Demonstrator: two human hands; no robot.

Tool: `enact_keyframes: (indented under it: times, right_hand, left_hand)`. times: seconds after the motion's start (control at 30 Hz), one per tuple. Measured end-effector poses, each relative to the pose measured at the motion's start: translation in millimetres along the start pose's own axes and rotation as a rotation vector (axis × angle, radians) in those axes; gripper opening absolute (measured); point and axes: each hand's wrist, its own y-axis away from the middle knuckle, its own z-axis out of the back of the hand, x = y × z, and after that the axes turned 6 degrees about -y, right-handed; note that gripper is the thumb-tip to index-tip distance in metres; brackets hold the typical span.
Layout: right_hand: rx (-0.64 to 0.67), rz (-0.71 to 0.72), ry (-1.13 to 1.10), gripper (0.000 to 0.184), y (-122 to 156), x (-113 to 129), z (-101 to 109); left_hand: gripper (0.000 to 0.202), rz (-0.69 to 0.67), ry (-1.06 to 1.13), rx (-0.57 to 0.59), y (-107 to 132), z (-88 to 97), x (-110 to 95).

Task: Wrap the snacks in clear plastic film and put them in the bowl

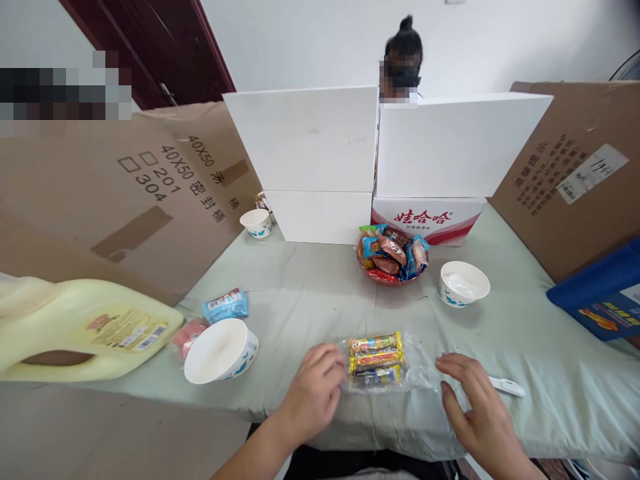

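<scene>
Several small candy bars in yellow and dark wrappers lie side by side in a clear plastic bag at the table's front edge. My left hand is at the bag's left end, its fingers curled together on the plastic edge; the exact grip is partly hidden. On the other side, my right hand is open beside the bag's right end, thumb apart from the fingers, holding nothing. A white plastic utensil lies partly behind the right hand.
A bowl of wrapped snacks stands near the white boxes. Paper bowls stand at right, near left and far left. A yellow jug, blue container and cardboard panels flank the table. A person sits beyond.
</scene>
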Motion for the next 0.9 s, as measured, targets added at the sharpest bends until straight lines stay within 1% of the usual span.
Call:
enact_keyframes:
  times: [0.03,0.07,0.1,0.13,0.17,0.2,0.23,0.3,0.37,0.47,0.5,0.57,0.63,0.67,0.7,0.73,0.77,0.8,0.83,0.87,0.9]
  right_hand:
    - [0.061,0.049,-0.02,0.029,-4.6,8.0,-0.4]
    - [0.152,0.093,-0.037,0.031,-8.5,15.4,-2.4]
    - [0.261,0.123,-0.046,0.031,-11.1,21.6,-6.1]
    - [0.374,0.132,-0.042,0.029,-12.3,26.1,-11.2]
    - [0.473,0.126,-0.02,0.025,-11.8,28.6,-17.4]
    - [0.547,0.106,0.017,0.021,-9.9,29.3,-24.0]
    - [0.596,0.077,0.064,0.02,-7.2,28.3,-30.4]
    - [0.638,0.019,0.164,0.019,-1.7,23.0,-41.0]
    - [0.617,-0.032,0.247,0.016,-0.6,15.7,-46.8]
    - [0.496,-0.066,0.312,0.012,-11.2,4.8,-49.3]
    - [0.442,-0.061,0.311,0.018,-17.2,1.1,-50.0]
    - [0.342,-0.037,0.28,0.034,-29.7,-6.7,-53.4]
    - [0.264,-0.022,0.232,0.044,-39.4,-15.4,-60.3]
    - [0.241,-0.023,0.204,0.045,-42.3,-19.9,-64.9]
    - [0.228,-0.024,0.176,0.046,-43.6,-24.4,-70.0]
    - [0.221,-0.022,0.149,0.046,-43.3,-28.9,-75.4]
    - [0.219,-0.01,0.13,0.047,-41.6,-33.3,-80.6]
    - [0.218,0.009,0.121,0.047,-38.9,-37.6,-85.6]
    - [0.217,0.031,0.122,0.047,-35.6,-41.6,-89.9]
    - [0.215,0.054,0.131,0.047,-32.0,-45.1,-93.5]
    - [0.211,0.072,0.141,0.047,-28.7,-48.2,-96.4]
  left_hand:
    - [0.025,-0.071,0.01,0.113,2.8,2.4,-6.9]
    - [0.022,-0.115,0.011,0.23,6.1,4.0,-13.1]
    - [0.018,-0.127,0.003,0.331,9.8,4.7,-18.3]
    - [0.013,-0.111,-0.013,0.404,13.5,4.4,-22.2]
    - [0.008,-0.073,-0.032,0.446,16.9,3.0,-24.7]
    - [0.005,-0.026,-0.052,0.461,19.6,0.3,-25.7]
    - [0.005,0.023,-0.073,0.449,21.5,-3.5,-25.3]
    - [0.013,0.113,-0.122,0.382,21.9,-14.0,-21.0]
    - [0.026,0.193,-0.175,0.289,17.2,-26.2,-13.4]
    - [0.044,0.276,-0.252,0.167,1.5,-41.1,-0.5]
    - [0.049,0.293,-0.277,0.135,-5.2,-44.2,3.1]
    - [0.053,0.328,-0.32,0.067,-18.8,-48.0,7.9]
    - [0.048,0.346,-0.326,-0.016,-30.0,-50.2,8.7]
    - [0.043,0.319,-0.302,-0.04,-34.1,-51.4,7.6]
    - [0.039,0.259,-0.259,-0.037,-37.0,-53.1,5.6]
    - [0.037,0.173,-0.208,-0.004,-38.7,-55.4,3.0]
    - [0.041,0.081,-0.161,0.051,-39.5,-58.4,0.2]
    - [0.054,0.002,-0.128,0.118,-39.5,-61.8,-2.5]
    - [0.071,-0.047,-0.116,0.183,-38.9,-65.4,-4.7]
    - [0.085,-0.062,-0.122,0.236,-37.9,-68.7,-6.0]
    - [0.093,-0.049,-0.139,0.276,-36.8,-71.3,-6.2]
